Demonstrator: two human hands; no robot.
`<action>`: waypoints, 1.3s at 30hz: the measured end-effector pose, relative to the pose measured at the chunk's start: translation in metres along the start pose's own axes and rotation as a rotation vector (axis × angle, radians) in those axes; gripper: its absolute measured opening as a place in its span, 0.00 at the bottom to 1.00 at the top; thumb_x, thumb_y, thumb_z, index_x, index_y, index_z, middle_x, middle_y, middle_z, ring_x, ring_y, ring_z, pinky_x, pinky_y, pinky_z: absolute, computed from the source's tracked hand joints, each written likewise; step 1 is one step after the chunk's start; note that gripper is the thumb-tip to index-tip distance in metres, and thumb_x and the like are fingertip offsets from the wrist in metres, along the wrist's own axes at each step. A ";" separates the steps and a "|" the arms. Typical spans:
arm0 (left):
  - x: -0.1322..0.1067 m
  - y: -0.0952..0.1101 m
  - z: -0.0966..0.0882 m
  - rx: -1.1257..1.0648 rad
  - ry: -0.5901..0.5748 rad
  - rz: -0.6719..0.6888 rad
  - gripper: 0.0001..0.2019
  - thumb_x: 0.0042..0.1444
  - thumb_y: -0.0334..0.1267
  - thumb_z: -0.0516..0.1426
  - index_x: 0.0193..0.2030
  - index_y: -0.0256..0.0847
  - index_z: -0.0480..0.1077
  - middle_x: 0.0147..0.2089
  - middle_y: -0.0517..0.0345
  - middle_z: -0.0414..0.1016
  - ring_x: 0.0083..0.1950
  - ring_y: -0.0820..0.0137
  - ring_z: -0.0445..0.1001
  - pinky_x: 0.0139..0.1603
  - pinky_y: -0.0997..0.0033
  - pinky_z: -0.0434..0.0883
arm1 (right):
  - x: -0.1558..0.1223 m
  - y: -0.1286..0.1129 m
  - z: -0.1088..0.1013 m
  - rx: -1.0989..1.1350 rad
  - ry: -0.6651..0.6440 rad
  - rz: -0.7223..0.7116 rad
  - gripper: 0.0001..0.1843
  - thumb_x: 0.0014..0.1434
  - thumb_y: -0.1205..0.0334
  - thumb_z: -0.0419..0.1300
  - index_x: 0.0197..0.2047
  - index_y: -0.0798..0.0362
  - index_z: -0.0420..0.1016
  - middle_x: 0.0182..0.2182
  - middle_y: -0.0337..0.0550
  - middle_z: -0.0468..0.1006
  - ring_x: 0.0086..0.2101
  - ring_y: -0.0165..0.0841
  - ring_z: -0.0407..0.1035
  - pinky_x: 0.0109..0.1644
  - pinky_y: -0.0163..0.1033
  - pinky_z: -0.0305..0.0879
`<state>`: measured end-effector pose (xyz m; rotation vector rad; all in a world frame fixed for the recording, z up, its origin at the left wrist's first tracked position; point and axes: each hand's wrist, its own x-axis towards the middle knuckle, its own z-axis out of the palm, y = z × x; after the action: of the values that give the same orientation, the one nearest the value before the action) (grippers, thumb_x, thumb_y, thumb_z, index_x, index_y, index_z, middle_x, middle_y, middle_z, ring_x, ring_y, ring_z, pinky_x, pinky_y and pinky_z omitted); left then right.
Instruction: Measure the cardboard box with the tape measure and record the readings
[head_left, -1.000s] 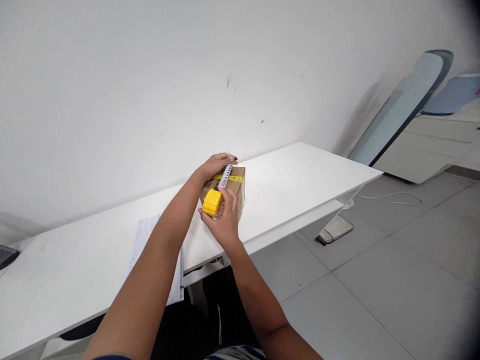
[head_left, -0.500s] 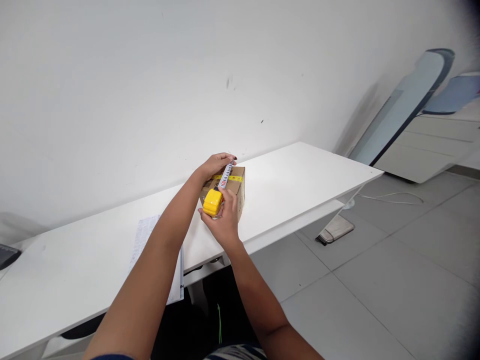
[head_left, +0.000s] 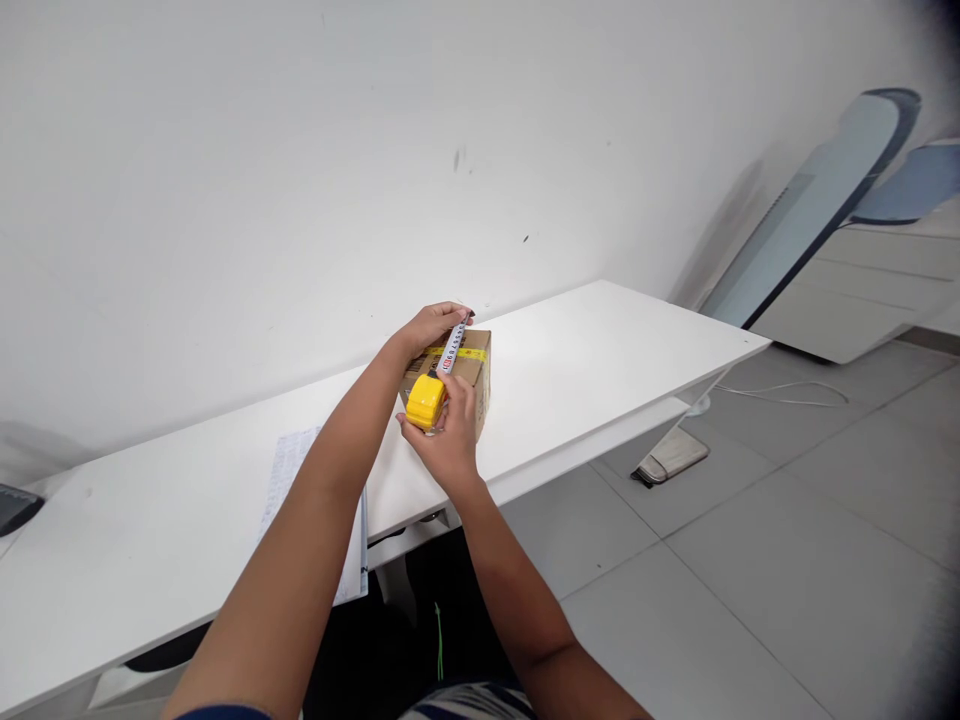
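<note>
A small cardboard box (head_left: 481, 380) with yellow tape around it stands on the white table (head_left: 600, 370). Over its top stretches the white blade of a tape measure (head_left: 425, 401), its yellow case near the box's front edge. My right hand (head_left: 451, 440) is closed around that case. At the far edge of the box, my left hand (head_left: 435, 325) pinches the hooked end of the blade between its fingers. Both hands partly cover the box.
Papers (head_left: 289, 460) lie on the table under my left forearm. A dark-edged device (head_left: 16, 510) sits at the far left. On the right, a large pale panel (head_left: 810, 205) leans by the wall near a white cabinet (head_left: 840, 290). A cable (head_left: 787, 388) lies on the floor.
Almost nothing differs. The view has shifted very slightly; both hands keep their hold on the tape measure over the box.
</note>
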<state>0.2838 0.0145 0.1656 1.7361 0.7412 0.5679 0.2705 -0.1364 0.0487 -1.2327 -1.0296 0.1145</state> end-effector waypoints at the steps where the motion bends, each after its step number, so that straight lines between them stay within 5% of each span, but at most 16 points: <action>1: 0.000 -0.001 -0.001 0.003 -0.004 0.002 0.15 0.55 0.50 0.68 0.41 0.42 0.76 0.39 0.53 0.80 0.33 0.70 0.74 0.37 0.68 0.73 | 0.000 0.000 0.000 -0.006 -0.004 0.000 0.43 0.53 0.56 0.71 0.69 0.44 0.60 0.63 0.55 0.62 0.59 0.44 0.70 0.52 0.47 0.78; 29: -0.004 0.006 0.001 0.028 -0.005 0.023 0.14 0.55 0.49 0.68 0.39 0.41 0.76 0.39 0.53 0.80 0.34 0.69 0.74 0.37 0.68 0.72 | -0.002 -0.002 -0.004 0.070 -0.037 0.005 0.41 0.54 0.59 0.70 0.69 0.45 0.60 0.63 0.56 0.61 0.63 0.43 0.68 0.53 0.46 0.81; 39: -0.002 0.004 0.000 -0.048 -0.036 -0.004 0.14 0.58 0.48 0.64 0.44 0.41 0.76 0.48 0.53 0.81 0.38 0.72 0.74 0.43 0.69 0.72 | -0.005 0.001 -0.002 0.070 -0.024 -0.002 0.41 0.55 0.60 0.69 0.69 0.45 0.60 0.63 0.56 0.61 0.61 0.44 0.69 0.52 0.48 0.80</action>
<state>0.2830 0.0118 0.1696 1.6964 0.6999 0.5461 0.2694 -0.1408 0.0448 -1.1689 -1.0393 0.1625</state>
